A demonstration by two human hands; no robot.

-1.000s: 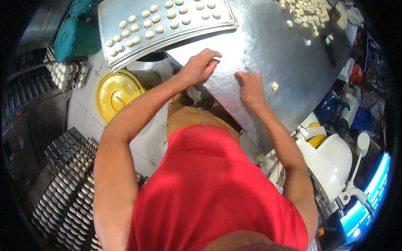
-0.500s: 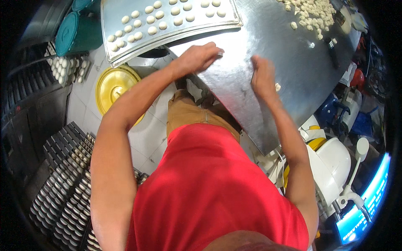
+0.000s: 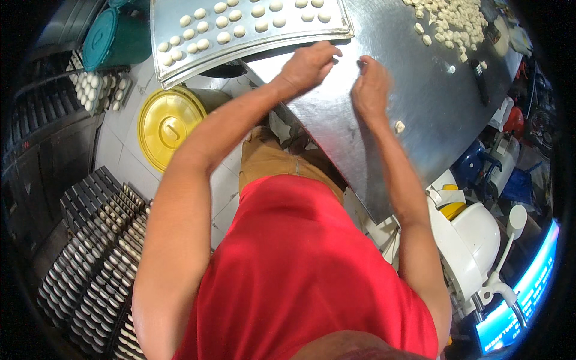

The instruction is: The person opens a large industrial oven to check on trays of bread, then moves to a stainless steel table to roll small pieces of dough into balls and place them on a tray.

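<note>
Both my hands are over the bright metal table [image 3: 414, 108], near its left corner. My left hand [image 3: 309, 65] is beside the front edge of a metal tray [image 3: 252, 43], its fingers curled. Lower and to the right, my right hand [image 3: 371, 89] is bent down against the tabletop, fingers folded in. Whatever either hand may cup is hidden beneath the fingers. Rows of round, pale dough balls [image 3: 224, 37] rest on the tray. One small dough piece [image 3: 399, 126] lies by my right wrist.
A heap of cut dough pieces [image 3: 447, 24] covers the table's far right, with a dark, long-handled tool [image 3: 480, 81] nearby. A yellow lidded bin [image 3: 170, 129] and a green one [image 3: 101, 39] stand left. Filled racks [image 3: 90, 282] are at lower left, a white machine [image 3: 474, 234] at right.
My left hand has moved up and right, closer to the tray's corner. My right hand has shifted slightly up and left, so the two hands are nearer each other.
</note>
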